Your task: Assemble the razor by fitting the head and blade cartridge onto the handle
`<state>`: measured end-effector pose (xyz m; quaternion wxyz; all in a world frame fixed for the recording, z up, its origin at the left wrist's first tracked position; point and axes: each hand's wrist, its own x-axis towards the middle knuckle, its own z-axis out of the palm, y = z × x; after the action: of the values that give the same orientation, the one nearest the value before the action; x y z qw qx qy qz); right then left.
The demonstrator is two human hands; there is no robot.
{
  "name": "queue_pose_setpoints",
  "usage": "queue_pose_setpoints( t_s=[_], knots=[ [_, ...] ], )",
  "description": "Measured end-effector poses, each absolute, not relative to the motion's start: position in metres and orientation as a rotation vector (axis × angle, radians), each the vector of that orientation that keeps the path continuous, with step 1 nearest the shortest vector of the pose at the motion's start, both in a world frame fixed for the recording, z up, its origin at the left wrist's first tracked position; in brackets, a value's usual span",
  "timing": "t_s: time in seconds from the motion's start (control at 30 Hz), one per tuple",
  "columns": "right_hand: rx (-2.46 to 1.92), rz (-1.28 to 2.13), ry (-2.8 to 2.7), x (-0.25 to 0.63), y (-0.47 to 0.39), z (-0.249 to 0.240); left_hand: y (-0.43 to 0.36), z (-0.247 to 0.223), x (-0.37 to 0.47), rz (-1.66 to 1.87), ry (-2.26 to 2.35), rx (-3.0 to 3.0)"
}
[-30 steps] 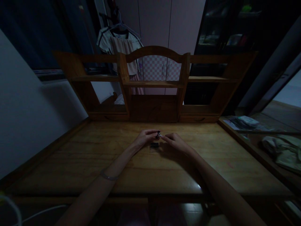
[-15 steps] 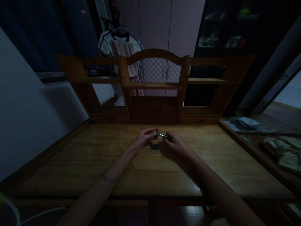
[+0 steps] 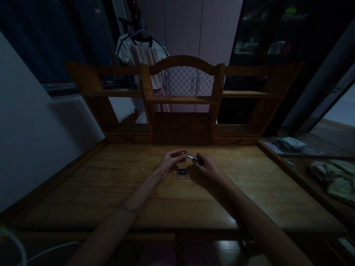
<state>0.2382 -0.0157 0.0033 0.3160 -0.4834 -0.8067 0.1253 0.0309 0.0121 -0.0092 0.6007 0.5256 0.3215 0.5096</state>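
My right hand (image 3: 207,164) pinching a slim metallic tool (image 3: 194,159), its long axis running left to right, tip pointing left at my left hand (image 3: 171,160) (its grip closed round something small, dark), above the bench (image 3: 177,207).

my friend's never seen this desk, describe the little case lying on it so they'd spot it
On the wooden desk, look below the shelf unit's arched middle, just nearer the camera than the two hands. The small case lies there, dark along its far part and clear along its near part; unlike the slim metallic tool, it is not in a hand.
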Motion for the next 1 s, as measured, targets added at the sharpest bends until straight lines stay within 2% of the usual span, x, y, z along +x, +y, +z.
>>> queue_pose_setpoints(
  t_s=[1.0],
  knots=[
    [-1.266, 0.286, -2.097, 0.2376, -0.0158, 0.0025, 0.0153, -0.0112, 0.0292, 1.137, 0.745, 1.135]
  ],
)
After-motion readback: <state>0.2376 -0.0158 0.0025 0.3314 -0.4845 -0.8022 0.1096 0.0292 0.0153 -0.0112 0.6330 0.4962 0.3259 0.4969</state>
